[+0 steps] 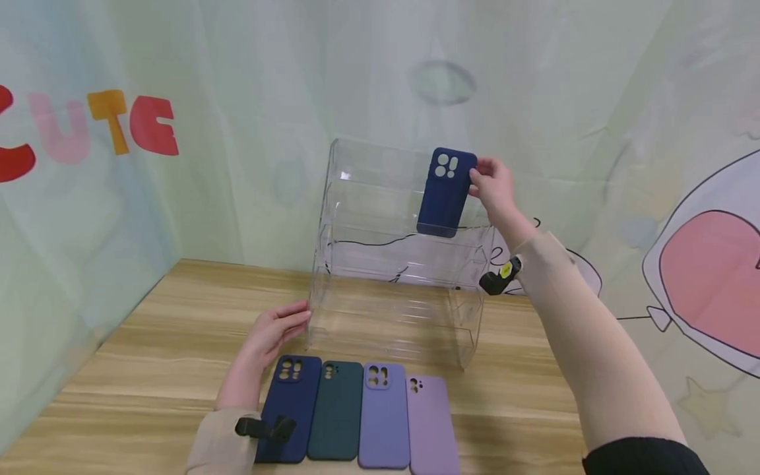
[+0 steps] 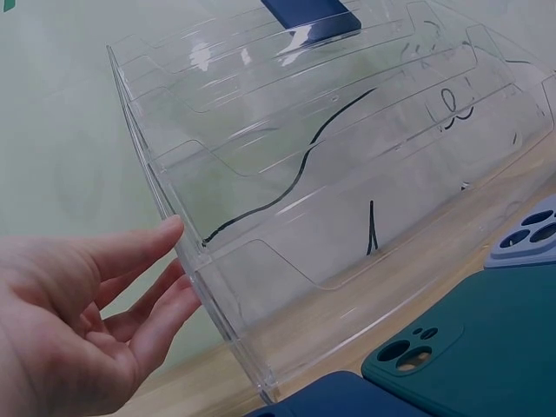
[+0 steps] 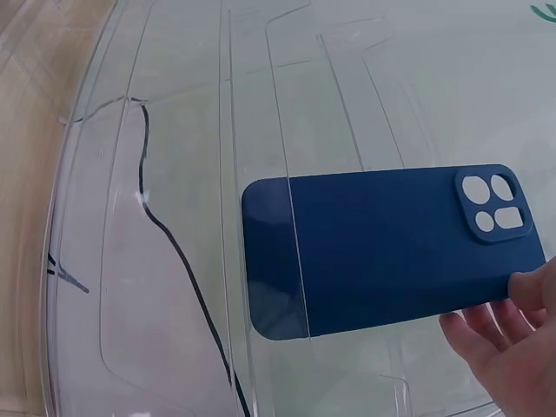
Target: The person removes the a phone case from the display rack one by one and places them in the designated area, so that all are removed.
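My right hand [image 1: 495, 188] pinches a dark blue phone case [image 3: 382, 248] by its right edge, near the camera cutouts. The case leans upright in an upper tier of a clear acrylic display rack [image 1: 380, 264], its lower end behind a transparent front lip. Low on the rack's left side, my left hand [image 2: 95, 313] touches the panel edge with thumb and fingertips. On the table before the rack lie another dark blue phone case [image 1: 291, 409], a dark green phone case [image 1: 335, 412], a lavender phone case [image 1: 384, 415] and a pink-purple phone case [image 1: 432, 422], side by side.
The rack stands on a wood-grain table [image 1: 522, 396]. Behind it hangs a pale printed curtain [image 1: 255, 132] with coloured letters and a balloon drawing. Several tiers with clear lips step up through the rack.
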A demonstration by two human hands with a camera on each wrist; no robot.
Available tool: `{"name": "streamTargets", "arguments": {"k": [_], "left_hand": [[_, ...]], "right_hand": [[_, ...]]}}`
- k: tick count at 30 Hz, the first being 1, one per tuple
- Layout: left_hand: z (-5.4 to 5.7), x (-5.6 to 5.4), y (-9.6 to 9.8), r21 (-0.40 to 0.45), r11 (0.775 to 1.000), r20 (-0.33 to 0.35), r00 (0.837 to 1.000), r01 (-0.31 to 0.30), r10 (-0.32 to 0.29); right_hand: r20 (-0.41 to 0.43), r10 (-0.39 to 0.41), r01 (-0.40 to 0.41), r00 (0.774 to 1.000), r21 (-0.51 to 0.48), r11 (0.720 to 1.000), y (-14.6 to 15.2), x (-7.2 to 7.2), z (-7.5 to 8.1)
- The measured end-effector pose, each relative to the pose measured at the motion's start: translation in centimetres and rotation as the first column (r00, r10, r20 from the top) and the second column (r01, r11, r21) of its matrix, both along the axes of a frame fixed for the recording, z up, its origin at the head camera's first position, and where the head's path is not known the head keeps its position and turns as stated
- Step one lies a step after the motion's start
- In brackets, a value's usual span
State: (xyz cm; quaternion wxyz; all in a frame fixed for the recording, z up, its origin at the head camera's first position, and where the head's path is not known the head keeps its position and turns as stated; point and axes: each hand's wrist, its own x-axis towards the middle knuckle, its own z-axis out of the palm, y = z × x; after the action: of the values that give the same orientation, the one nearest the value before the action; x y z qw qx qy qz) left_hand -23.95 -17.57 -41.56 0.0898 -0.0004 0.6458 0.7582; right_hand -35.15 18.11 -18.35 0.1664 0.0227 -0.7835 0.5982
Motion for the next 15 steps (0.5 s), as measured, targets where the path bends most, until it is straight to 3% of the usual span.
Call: {"name": "streamTargets", "arguments": {"k": [15], "left_hand": [[-0.15, -0.09, 0.01, 0.016, 1.0, 0.01, 1.0, -0.001, 0.0]], "right_hand": [[-0.051, -0.006, 0.007, 0.999, 0.007, 1.0, -0.2, 0.17, 0.12]]}}
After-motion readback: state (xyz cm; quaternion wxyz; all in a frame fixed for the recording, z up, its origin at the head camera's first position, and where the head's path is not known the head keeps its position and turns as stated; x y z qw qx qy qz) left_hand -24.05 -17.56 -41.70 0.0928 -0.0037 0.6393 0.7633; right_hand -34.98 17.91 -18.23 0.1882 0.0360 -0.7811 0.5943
